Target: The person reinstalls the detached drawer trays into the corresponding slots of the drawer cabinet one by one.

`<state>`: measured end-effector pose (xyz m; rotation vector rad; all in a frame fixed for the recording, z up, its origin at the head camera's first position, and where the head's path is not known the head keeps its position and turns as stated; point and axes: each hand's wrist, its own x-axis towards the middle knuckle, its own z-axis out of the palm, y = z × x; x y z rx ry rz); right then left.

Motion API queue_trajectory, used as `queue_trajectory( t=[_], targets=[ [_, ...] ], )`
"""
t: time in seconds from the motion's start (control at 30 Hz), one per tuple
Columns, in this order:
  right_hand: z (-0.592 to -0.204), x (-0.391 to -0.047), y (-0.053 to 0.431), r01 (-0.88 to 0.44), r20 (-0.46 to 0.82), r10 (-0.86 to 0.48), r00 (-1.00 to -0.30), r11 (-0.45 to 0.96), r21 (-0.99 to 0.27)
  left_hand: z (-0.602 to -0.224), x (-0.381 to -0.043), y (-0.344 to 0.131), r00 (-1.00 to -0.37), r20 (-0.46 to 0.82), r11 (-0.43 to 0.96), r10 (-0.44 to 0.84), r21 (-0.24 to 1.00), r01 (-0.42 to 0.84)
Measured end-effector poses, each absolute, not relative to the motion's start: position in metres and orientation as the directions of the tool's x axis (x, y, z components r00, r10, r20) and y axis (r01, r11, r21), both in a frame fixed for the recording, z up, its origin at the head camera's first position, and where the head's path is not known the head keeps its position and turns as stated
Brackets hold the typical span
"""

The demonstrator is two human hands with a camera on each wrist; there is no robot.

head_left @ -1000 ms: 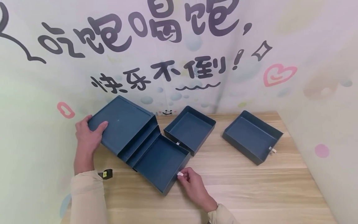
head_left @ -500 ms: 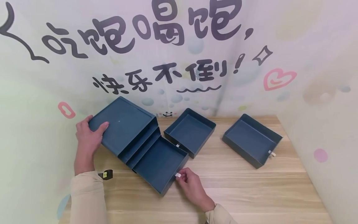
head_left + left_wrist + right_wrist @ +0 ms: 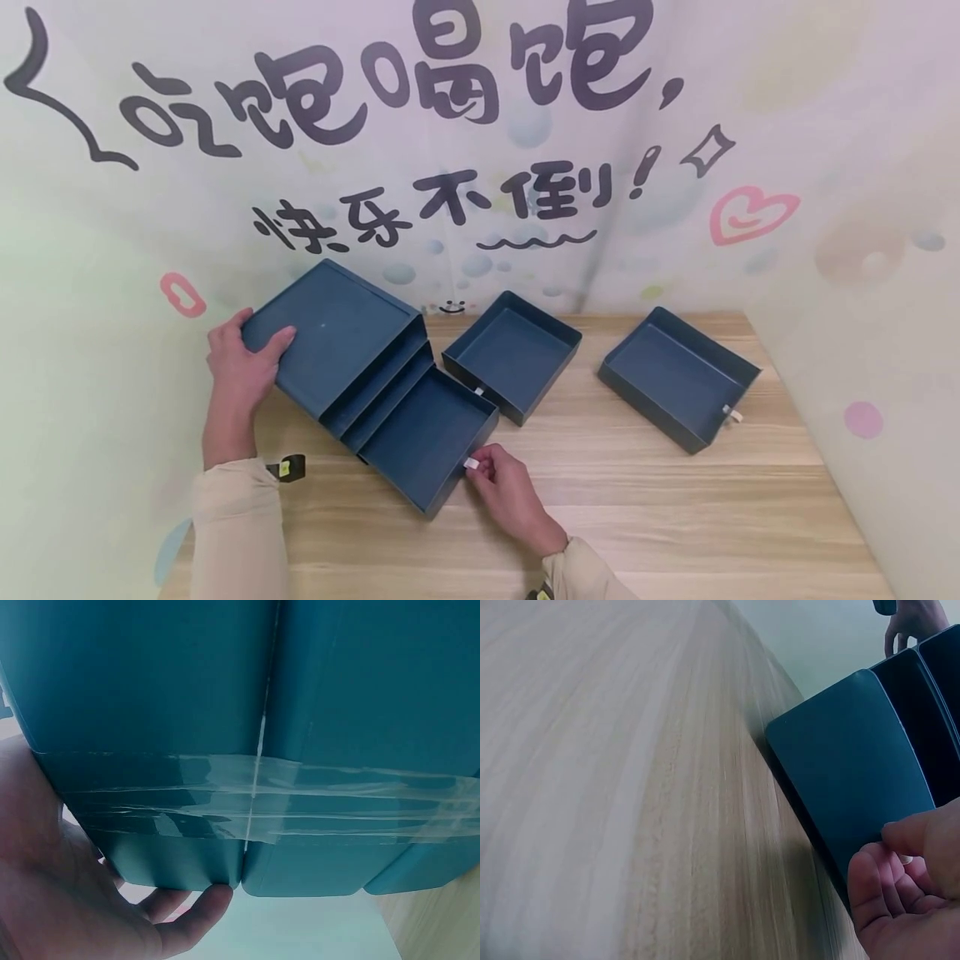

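A dark blue desktop drawer unit (image 3: 333,337) stands at an angle on the table's left side. Two upper slots in its front show no drawer, and the bottom drawer (image 3: 429,442) sticks partly out. My left hand (image 3: 242,358) holds the unit's rear left corner, thumb on top and fingers round the back. In the left wrist view, clear tape (image 3: 225,799) runs across the stacked tiers (image 3: 150,682). My right hand (image 3: 512,500) pinches the white pull tab (image 3: 471,464) on the bottom drawer's front. In the right wrist view its fingertips sit right at the drawer front (image 3: 847,757).
One loose blue drawer (image 3: 513,350) lies just right of the unit, its near corner close to the pulled-out drawer. Another loose drawer (image 3: 678,375) lies farther right, its white tab facing right. A printed wall (image 3: 450,267) rises behind the wooden table (image 3: 675,525).
The bottom drawer has slid a little farther into the unit, with my right hand moving up and left along with it. My left hand keeps its hold. The head view has shifted slightly.
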<state>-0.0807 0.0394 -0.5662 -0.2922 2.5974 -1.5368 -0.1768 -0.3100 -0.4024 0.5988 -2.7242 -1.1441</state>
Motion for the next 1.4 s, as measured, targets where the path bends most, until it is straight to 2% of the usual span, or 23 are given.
queue_trajectory(
  t=[1.4],
  targets=[
    [-0.575,-0.095,0.024,-0.156,0.016,-0.282,-0.959,0.48,-0.864,-0.405,-0.178,-0.311,-0.912,-0.045,0.618,-0.407,0.722,-0.311]
  ],
)
